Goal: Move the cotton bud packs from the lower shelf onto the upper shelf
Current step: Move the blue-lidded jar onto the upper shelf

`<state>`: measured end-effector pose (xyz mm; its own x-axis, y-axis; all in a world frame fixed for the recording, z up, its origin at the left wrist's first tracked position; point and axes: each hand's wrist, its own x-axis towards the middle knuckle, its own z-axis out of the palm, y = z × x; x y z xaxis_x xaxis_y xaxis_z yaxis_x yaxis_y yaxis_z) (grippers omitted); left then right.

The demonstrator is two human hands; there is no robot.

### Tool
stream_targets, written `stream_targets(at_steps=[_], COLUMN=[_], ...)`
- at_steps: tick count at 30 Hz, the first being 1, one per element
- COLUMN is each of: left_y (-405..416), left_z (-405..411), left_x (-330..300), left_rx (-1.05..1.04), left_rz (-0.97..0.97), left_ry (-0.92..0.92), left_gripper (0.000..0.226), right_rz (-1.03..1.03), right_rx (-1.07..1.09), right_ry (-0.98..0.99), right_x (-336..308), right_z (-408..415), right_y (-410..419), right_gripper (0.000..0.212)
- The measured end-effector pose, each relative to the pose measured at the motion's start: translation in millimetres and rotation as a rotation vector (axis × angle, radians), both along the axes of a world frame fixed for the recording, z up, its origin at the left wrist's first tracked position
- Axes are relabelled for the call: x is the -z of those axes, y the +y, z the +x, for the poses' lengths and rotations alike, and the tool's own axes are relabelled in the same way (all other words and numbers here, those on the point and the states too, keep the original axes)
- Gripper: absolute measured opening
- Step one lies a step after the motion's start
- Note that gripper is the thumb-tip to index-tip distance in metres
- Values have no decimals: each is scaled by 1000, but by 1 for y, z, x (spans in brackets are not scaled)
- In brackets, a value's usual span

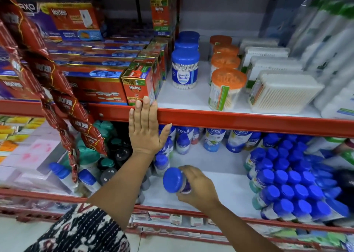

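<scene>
My right hand [197,186] grips a blue-lidded cotton bud jar [174,180], tilted with its lid toward me, just above the white lower shelf [220,190]. My left hand [145,129] lies flat and open against the red front edge of the upper shelf [239,120]. On the upper shelf stands a row of three blue-lidded cotton bud jars [184,69], front to back. Beside them are several orange-lidded cotton bud jars [227,89] and white rectangular cotton bud boxes [283,92].
Red Mortein boxes [138,85] fill the upper shelf's left. A hanging strip of red sachets [63,102] dangles at left. Blue-capped powder bottles [291,181] crowd the lower shelf's right and back; dark jars [115,156] sit at its left. White bottles [335,60] stand far right.
</scene>
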<state>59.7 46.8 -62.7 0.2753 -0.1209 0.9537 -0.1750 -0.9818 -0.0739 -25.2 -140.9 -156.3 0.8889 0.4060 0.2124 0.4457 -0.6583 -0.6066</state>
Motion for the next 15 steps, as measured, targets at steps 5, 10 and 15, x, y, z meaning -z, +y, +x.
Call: stream_targets(at_steps=[5, 10, 15], left_y=[0, -1, -2], left_z=[0, -2, -4], left_x=[1, 0, -1], left_rx=[2, 8, -3], left_rz=[-7, -15, -30], left_ry=[-5, -3, 28], left_gripper=[69, 67, 62], right_rz=[623, 1156, 1572], right_rx=[177, 106, -35], right_ry=[452, 835, 919], right_x=[-51, -70, -80], right_z=[-24, -44, -59], right_y=[-42, -71, -80], right_gripper=[58, 67, 64])
